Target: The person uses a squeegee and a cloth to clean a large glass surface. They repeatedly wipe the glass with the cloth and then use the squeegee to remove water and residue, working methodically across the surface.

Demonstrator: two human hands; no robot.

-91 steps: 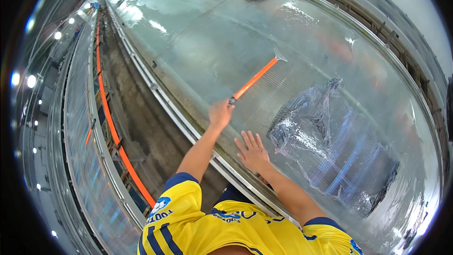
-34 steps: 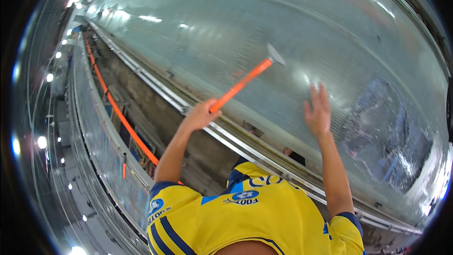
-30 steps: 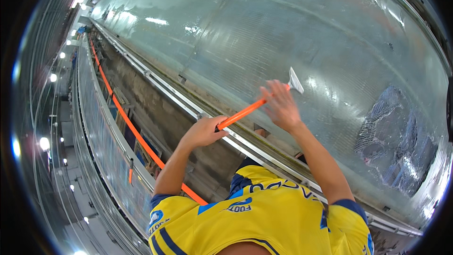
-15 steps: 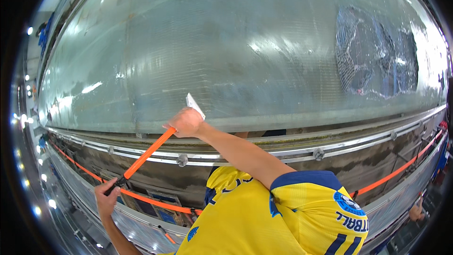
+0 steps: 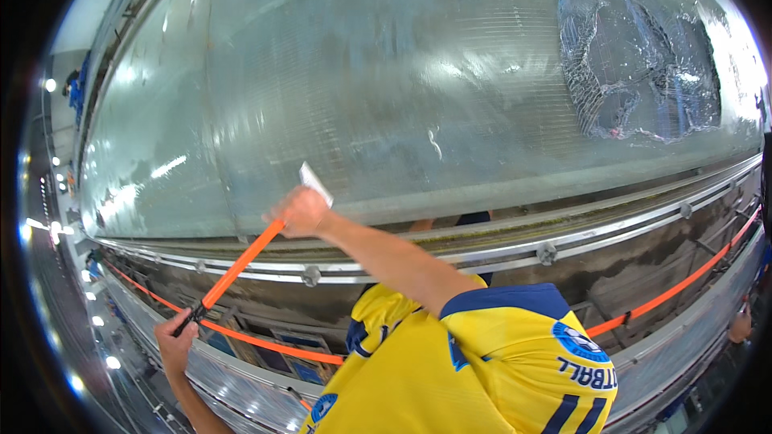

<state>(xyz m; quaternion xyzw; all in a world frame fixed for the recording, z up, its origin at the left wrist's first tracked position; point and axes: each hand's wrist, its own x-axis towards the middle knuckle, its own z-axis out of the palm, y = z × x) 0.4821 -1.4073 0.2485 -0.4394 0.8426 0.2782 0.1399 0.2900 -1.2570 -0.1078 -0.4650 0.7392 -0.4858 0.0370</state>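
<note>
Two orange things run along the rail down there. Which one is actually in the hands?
The short orange-handled scraper: left hand grips its dark lower end, right hand its upper end by the white blade. The long orange strap below the rail is untouched.

Bright, glare on wet glass (image 5: 386, 96), fisheye-bent edges

Orange-handled scraper (image 5: 241, 264), tilted, white blade against the panel.

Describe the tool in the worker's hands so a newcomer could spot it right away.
Start at the big ribbed translucent panel filling the upper view, then drop to its lower edge above the metal rail. There the right hand and left hand hold a long scraper. Its straight orange handle ends in a small pale blade, unlike the thin orange strap running under the rail.
</note>
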